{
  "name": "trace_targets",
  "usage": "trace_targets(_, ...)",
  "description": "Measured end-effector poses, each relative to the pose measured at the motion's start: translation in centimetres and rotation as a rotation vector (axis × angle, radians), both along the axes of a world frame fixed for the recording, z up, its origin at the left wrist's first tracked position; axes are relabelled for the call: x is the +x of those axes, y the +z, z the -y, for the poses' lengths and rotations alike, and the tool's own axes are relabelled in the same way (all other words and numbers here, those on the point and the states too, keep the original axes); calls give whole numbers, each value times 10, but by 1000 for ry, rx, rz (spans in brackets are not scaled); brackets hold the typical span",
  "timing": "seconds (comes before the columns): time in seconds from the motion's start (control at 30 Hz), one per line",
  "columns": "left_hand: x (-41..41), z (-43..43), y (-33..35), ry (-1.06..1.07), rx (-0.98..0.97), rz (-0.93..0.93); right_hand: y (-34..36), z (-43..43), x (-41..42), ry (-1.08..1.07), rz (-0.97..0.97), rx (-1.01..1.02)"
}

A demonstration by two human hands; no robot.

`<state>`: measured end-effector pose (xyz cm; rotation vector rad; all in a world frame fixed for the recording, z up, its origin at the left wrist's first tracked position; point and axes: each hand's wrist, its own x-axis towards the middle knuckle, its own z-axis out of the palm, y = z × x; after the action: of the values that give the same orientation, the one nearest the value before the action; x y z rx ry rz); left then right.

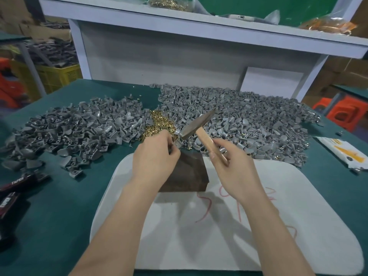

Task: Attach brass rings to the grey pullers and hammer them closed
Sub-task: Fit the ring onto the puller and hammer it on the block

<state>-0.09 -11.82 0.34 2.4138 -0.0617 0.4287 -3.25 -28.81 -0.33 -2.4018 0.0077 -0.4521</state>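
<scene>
Yellow crate [59, 76] holds dark parts [56, 54].

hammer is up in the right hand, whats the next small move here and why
Probably a short, light tap of the hammer down onto the small piece that the left hand pinches at the far edge of the dark block. The right hand grips the wooden handle with the head raised just above that spot. Whether the brass ring is seated is too small to tell.

Mat: white pad [278, 226], red scribbles, straight before you.
Your left: black packets [20, 184] on the green table cover [59, 216].
Your right: white-and-orange packet [343, 154].
Beyond: white shelf [199, 26] overhead, yellow crate [59, 76] left, orange stools [342, 113] right.
</scene>
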Motion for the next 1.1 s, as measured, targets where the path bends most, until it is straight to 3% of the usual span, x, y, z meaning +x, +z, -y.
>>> trace_targets(0.57, 3, 0, -4, -156, 121, 4, 3, 3, -15, -48, 30, -95)
trace_targets(1.1, 11, -2, -12, -132, -127, -40, 16, -3, -22, -11, -30, -174)
